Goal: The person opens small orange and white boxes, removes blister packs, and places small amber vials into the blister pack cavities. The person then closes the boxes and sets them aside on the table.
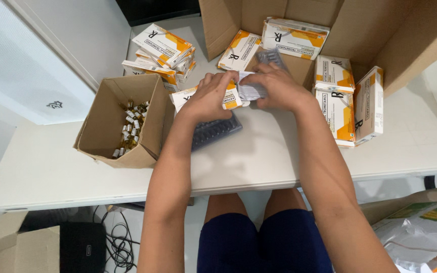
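Pinching a folded paper leaflet [251, 91] with both hands [210, 96], right hand [278, 87] included, I work mid-counter [259, 162], just near of the open carton [380, 30]. It seems light, limp and easily torn, so I'd grip its edges gently.

Bare table [259, 162] lies open near the edge (boxed in by small carton [120, 121] and medicine boxes [337, 101]).
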